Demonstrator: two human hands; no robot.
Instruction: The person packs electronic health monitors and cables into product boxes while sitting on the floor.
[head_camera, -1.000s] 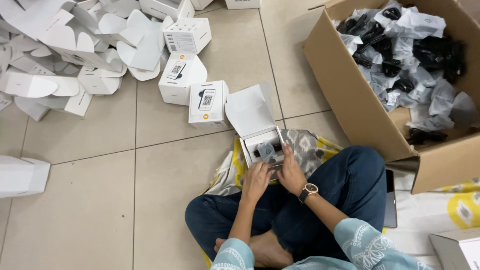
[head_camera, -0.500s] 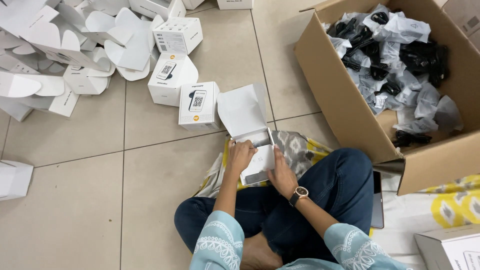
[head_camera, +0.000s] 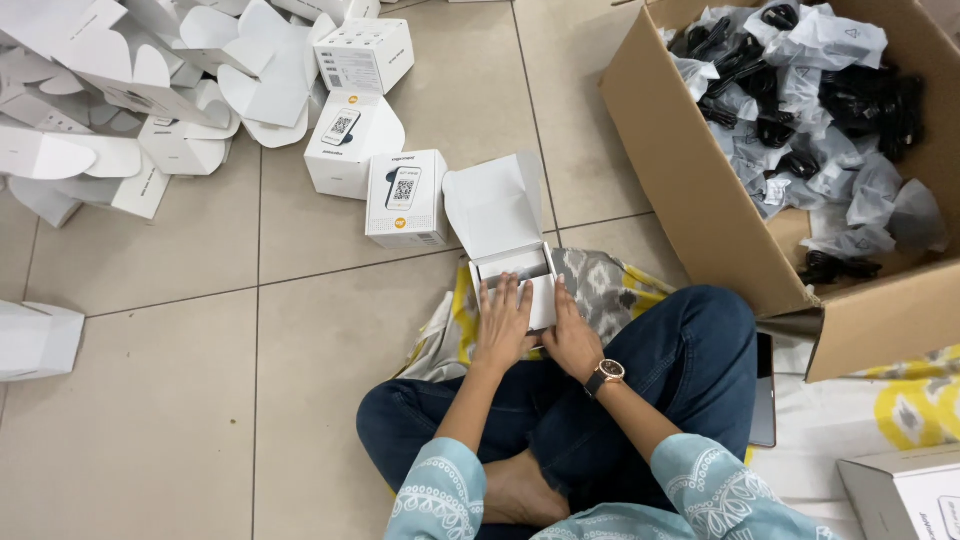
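Observation:
I sit cross-legged on a patterned cloth (head_camera: 610, 285) on the tiled floor. An open white carton (head_camera: 515, 265) with its lid flap (head_camera: 495, 205) raised stands in front of my knees. My left hand (head_camera: 503, 322) lies flat against the carton's left front side, fingers spread. On the carton's right side my right hand (head_camera: 572, 335), with a wristwatch, presses against it. Both hands hold the carton between them. A dark item shows inside the carton's opening.
Two closed white printed boxes (head_camera: 405, 197) (head_camera: 345, 140) stand just left of the carton, a third (head_camera: 365, 52) beyond. Several flat unfolded white cartons (head_camera: 110, 110) lie piled at top left. A big cardboard box (head_camera: 720, 215) of bagged black parts stands on the right.
The white carton has come down from a lifted, tilted hold onto the floor in front of me. My hands have shifted to its two sides.

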